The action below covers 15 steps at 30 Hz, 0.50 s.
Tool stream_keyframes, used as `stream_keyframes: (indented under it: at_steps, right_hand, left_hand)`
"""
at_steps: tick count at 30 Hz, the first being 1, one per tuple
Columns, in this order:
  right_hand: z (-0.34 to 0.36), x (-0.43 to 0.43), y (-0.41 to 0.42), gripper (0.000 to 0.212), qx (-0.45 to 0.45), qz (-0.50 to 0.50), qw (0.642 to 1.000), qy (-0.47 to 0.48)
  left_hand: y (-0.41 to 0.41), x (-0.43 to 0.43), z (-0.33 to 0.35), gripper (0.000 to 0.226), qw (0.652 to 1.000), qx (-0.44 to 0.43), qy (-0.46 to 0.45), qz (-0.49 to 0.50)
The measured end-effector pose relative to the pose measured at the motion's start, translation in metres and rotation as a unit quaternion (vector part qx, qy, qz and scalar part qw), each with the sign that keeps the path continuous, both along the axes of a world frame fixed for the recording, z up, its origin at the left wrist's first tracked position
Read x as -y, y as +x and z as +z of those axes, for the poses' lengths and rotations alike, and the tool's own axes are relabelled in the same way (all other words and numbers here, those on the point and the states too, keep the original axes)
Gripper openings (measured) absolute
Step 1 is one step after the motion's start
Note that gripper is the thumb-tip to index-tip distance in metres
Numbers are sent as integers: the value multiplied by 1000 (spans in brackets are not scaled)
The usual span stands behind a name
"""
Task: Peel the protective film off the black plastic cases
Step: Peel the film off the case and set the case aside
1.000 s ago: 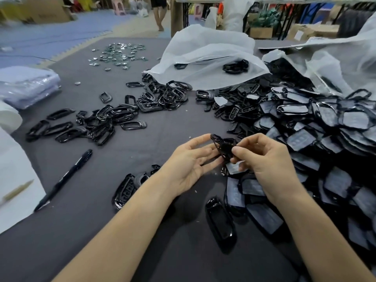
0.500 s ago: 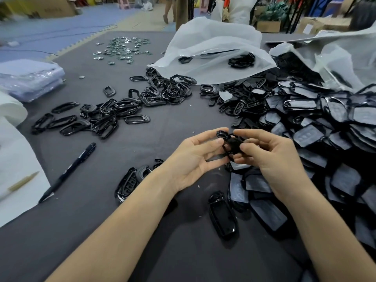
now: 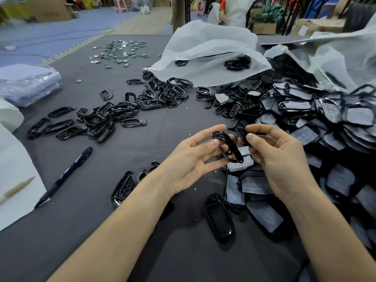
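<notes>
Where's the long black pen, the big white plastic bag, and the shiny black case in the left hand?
Long black pen (image 3: pixel 64 176): head view, middle of its barrel.
Big white plastic bag (image 3: pixel 205 51): head view, its crumpled top.
Shiny black plastic case (image 3: pixel 233 147): head view, its glossy outer rim.

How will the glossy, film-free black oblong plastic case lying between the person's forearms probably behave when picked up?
The glossy black oblong plastic case is probably stiff and light: it looks like a thin hollow shell. Its shiny surface may be slippery. It lies flat on the grey table, so it should slide, not roll.
</notes>
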State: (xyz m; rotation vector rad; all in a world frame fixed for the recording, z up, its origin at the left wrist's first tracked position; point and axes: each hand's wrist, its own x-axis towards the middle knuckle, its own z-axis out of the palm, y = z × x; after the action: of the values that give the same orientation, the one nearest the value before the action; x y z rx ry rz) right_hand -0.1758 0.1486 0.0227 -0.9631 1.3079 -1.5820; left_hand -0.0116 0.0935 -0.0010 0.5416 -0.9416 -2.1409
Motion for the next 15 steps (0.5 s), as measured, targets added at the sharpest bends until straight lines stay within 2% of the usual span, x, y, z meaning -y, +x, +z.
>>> stream_keyframes:
  at_steps: [7, 11, 13, 15]
  right_hand:
    - [4, -3, 2, 18, 67, 10, 998, -9]
    - [4, -3, 4, 17, 29, 1, 999, -18]
    - [4, -3, 4, 21, 5, 4, 1000, -24]
    - [3, -2, 3, 28, 25, 19, 999, -27]
  left_hand:
    - [-1, -1, 0, 35, 999, 25, -9, 34]
    - [-3, -1, -3, 33, 989, 95, -47, 103]
    - [-4, -2, -2, 29, 985, 100, -56, 127]
    - [-3, -2, -2, 24, 983, 97, -58, 146]
